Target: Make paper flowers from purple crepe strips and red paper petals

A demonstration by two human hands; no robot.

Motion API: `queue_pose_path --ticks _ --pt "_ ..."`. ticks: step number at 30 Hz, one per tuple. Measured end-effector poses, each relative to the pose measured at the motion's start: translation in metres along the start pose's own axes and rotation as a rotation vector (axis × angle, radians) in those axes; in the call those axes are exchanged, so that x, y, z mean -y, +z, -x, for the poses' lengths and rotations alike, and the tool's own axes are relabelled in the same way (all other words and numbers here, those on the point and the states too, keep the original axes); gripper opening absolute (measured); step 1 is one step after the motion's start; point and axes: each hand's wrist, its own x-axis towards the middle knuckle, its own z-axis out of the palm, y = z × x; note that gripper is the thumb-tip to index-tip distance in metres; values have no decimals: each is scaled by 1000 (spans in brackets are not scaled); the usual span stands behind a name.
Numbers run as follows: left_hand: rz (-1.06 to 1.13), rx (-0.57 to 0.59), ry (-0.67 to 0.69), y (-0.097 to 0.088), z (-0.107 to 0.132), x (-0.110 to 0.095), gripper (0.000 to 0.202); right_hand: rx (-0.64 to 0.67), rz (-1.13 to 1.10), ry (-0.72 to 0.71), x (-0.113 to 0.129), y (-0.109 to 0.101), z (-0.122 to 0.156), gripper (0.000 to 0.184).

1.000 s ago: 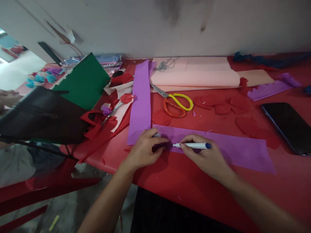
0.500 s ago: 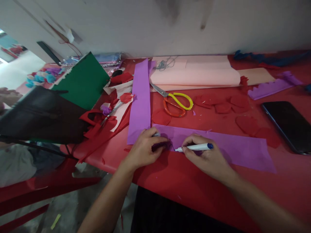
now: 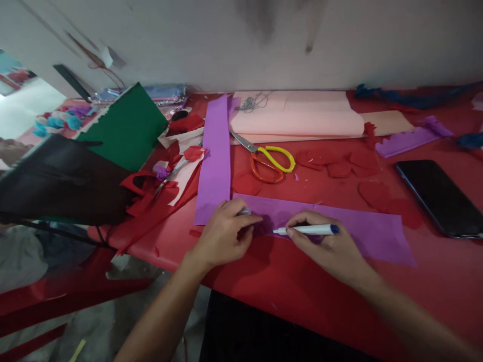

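A purple paper strip lies across the red table in front of me. My right hand is closed around a white marker with a blue cap, its tip touching the strip. My left hand presses down on the strip's left end, fingers curled over a small round object that I cannot make out. A second purple strip runs away from me, just beyond my left hand.
Scissors with yellow and orange handles lie beyond the strip. Peach paper, red cut petals and a dark phone sit further back and right. Green and black sheets and red scraps crowd the left. Another person's hand shows at far left.
My right hand and the marker have slid a little to the right along the purple strip. My left hand stays pressed on the strip's left end.
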Motion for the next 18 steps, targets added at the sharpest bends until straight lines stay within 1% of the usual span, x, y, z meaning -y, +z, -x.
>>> queue_pose_path --ticks 3,7,11,18 --pt "88 36 15 3 -4 -2 33 -1 -8 -12 0 4 0 8" --pt "147 32 29 8 -7 4 29 13 -16 -18 -1 7 -1 7" --pt "161 23 35 10 -5 8 31 26 -17 -21 -3 7 -1 6" --pt "137 35 39 10 -4 8 32 33 -2 -20 -4 9 -1 6"
